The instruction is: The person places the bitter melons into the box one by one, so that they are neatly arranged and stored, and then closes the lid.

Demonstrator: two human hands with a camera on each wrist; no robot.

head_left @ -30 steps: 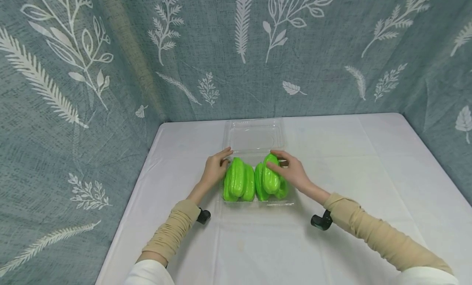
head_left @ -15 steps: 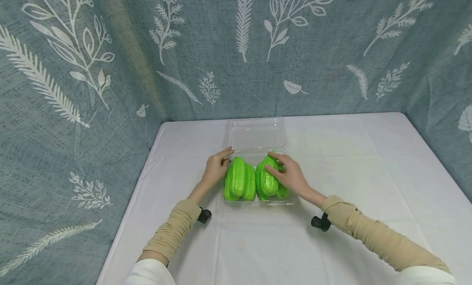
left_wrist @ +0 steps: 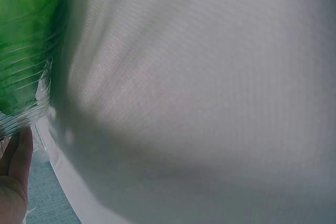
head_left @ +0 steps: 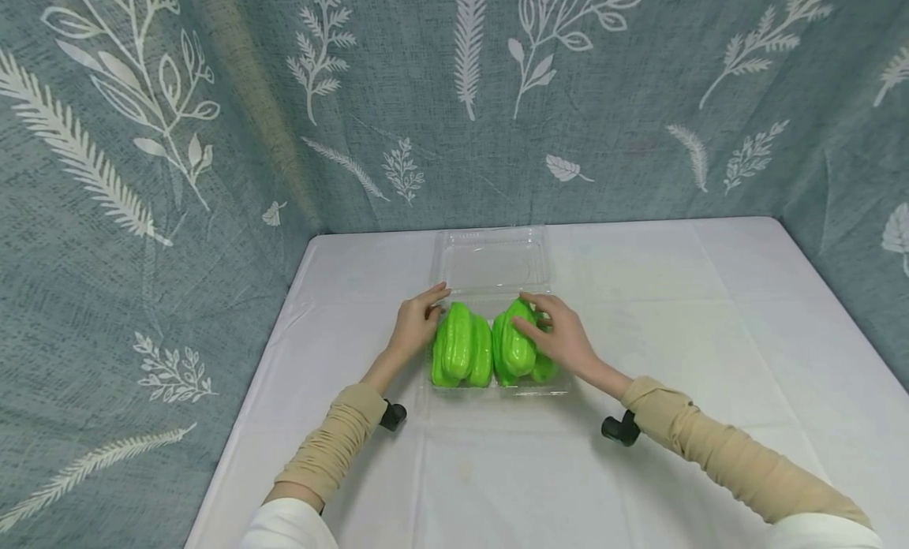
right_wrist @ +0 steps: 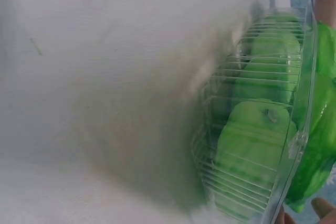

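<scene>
A clear plastic clamshell box (head_left: 536, 390) lies on the table, its bottom half filled with several glossy, bright green ridged star fruit. My left hand (head_left: 412, 328) is at the box's left back corner; in the left wrist view its fingers (left_wrist: 21, 156) are fairly straight against the ribbed wall. On the right side, my right hand (head_left: 564, 340) holds the upper star fruit (head_left: 518, 352), thumb on its near face and fingers at its far end. Next to it sit the left-hand star fruit (head_left: 458, 348). The right wrist view shows lower star fruit (right_wrist: 254, 135) through the box wall.
The box's transparent lid (head_left: 493, 259) is folded back toward the rear table edge. A white cloth covers the table (head_left: 682, 328). Blue-grey curtains (head_left: 426, 170) with white leaf prints stand behind it and at both sides.
The right hand has shifted the upper star fruit slightly left and toward the near side, over the right-hand group. The left hand keeps its place at the box.
</scene>
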